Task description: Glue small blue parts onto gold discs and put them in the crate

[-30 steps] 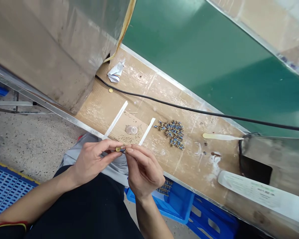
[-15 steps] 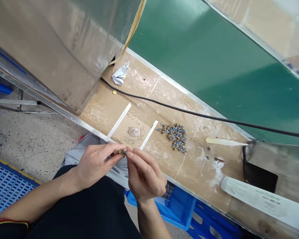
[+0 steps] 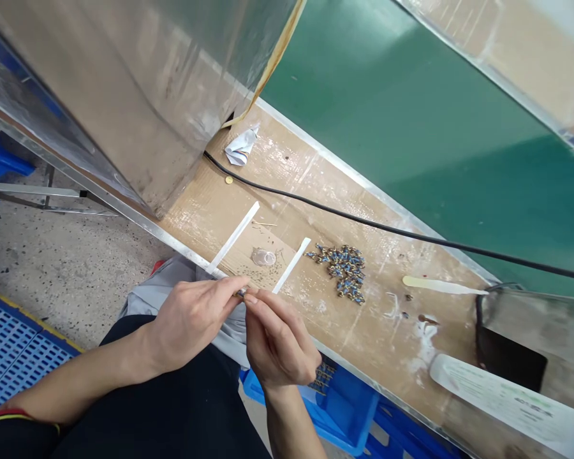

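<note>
Between the fingertips of both hands is a small brass-and-blue metal piece, mostly covered by the fingers. My left hand pinches it from the left, and my right hand grips it from the right with thumb and forefinger. Both hands are over my lap at the table's front edge. Beyond them, a small clear plastic dish rests among scattered tiny bits, between two white tape strips. To its right lies a pile of similar brass-and-blue pieces.
A black cable runs across the cardboard-covered table. At right are a pale flat stick, a white bottle and a black flat object. A plastic-wrapped box stands at left. Below the edge sits a blue bin.
The view has shifted slightly, so the table items sit a little further right and lower. The fingers have turned the small piece, and less of its brass end shows now.
</note>
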`<state>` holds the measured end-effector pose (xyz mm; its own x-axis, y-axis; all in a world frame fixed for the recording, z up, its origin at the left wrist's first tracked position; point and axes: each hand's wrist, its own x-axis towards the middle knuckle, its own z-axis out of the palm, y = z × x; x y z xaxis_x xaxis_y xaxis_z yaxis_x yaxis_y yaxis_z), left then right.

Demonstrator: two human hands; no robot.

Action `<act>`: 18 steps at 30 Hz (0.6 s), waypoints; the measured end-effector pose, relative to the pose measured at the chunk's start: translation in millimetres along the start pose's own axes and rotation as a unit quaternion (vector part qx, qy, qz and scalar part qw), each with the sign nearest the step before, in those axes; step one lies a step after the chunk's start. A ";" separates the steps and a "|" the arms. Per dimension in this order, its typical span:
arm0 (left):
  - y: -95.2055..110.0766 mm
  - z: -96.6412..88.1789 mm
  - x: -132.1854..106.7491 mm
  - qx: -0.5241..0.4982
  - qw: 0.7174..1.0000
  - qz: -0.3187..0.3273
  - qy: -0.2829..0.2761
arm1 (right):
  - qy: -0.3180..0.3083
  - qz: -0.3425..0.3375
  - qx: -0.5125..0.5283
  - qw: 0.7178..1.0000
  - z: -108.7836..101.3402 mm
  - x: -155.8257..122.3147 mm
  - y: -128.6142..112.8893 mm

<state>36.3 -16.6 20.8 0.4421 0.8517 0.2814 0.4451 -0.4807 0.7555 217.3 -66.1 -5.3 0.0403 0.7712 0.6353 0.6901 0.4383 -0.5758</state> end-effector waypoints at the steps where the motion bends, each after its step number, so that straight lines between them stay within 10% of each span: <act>1: 0.3 0.3 -0.3 0.001 1.000 0.003 0.003 | 0.001 0.003 0.000 1.000 -0.2 -0.2 0.3; 18: 8.1 -7.0 0.5 -0.113 0.993 -0.041 -0.005 | 0.023 -0.068 -0.029 0.997 -7.1 -5.0 3.3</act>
<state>34.6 -18.7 31.3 0.4200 0.8831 0.2092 0.2940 -0.3504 0.8893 224.6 -71.8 -6.7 -0.0239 0.6837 0.7294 0.7324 0.5086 -0.4527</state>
